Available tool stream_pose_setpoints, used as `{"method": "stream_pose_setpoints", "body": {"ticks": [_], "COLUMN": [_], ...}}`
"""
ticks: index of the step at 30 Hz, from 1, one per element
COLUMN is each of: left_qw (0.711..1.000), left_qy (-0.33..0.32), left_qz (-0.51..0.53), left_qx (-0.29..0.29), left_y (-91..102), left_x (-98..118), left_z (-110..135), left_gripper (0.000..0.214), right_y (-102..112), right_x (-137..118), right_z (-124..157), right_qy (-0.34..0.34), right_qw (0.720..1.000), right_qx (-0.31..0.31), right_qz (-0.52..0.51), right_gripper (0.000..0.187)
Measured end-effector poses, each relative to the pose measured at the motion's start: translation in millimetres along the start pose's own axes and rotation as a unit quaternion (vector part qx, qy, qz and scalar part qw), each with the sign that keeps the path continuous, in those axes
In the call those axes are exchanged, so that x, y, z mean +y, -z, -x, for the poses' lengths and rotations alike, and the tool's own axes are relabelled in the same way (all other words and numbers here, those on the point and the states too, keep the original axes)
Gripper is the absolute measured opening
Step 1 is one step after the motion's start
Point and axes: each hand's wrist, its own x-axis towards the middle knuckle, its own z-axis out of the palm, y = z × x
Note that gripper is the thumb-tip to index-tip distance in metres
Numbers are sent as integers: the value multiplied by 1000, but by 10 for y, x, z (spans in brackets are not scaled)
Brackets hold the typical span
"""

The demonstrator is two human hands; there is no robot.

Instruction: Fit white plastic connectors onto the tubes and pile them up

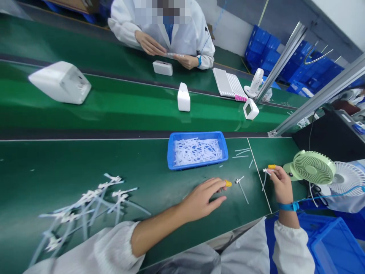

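My left hand (203,199) hovers over or rests on the green bench with its fingers apart and nothing in them; a yellow finger cot covers one fingertip. Just right of it lies a small white connector with thin tubes (242,188). Farther right, my right hand (281,186) pinches another white tube connector (265,171), its translucent tube hanging down; this hand also has a yellow fingertip cover and a blue wrist strap (288,206). Behind my left hand stands a blue tray (169,152) full of short white tubes. Several joined tube pieces (94,198) lie heaped at the left.
Loose tubes (242,153) lie right of the tray. A green fan (313,167) and a white fan (348,179) stand at the right. White housings (61,83) sit on the conveyor belt (128,106). Across it, a co-worker (188,34) handles a white part. A metal post (282,61) rises at right.
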Motion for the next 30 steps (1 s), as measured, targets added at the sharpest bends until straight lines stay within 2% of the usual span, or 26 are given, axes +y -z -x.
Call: {"method": "stream_pose_setpoints", "body": {"ticks": [4, 6, 8, 12, 17, 18, 19, 21, 23, 24, 25, 27, 30], "left_qw": [1000, 1000, 1000, 999, 999, 999, 999, 998, 998, 998, 998, 997, 996], "left_qy": [-1, -5, -16, -32, -41, -45, -48, -54, -58, -61, -65, -70, -44], "left_qz": [-8, -9, -9, -13, -15, -13, -10, -10, -16, -19, -24, -36, -82], "left_qx": [-6, -8, -10, -9, -14, -12, -11, -11, -8, -7, -5, -1, 15], "left_y": [-7, -12, -17, -24, -44, -50, -57, -67, -75, -78, -81, -86, -92], "left_x": [-12, -24, -36, -48, -47, -49, -53, -63, -73, -78, -83, -87, -78], "left_z": [-13, -16, -18, -20, -13, -12, -11, -12, -16, -19, -22, -27, -27], "left_gripper": [21, 22, 23, 24, 24, 23, 23, 23, 22, 21, 20, 18, 16], "right_y": [120, 167, 211, 266, 261, 242, 212, 103, -70, -173, -281, -489, -743], "right_x": [194, 267, 318, 311, 128, 79, 27, -85, -194, -242, -282, -338, -388], "right_z": [-272, -296, -251, -41, 213, 245, 269, 292, 286, 277, 269, 268, 345], "right_qy": [73, 113, 117, 74, 64, 67, 73, 107, 165, 199, 230, 272, 289], "right_qw": [988, 972, 963, 962, 971, 973, 978, 987, 967, 951, 936, 918, 907], "right_qx": [-15, 13, 52, 124, 201, 200, 173, 41, -117, -172, -205, -235, -257], "right_qz": [137, 205, 237, 230, 110, 94, 92, 117, 153, 163, 168, 170, 168], "right_gripper": [45, 48, 52, 59, 55, 54, 52, 44, 32, 27, 23, 19, 19]}}
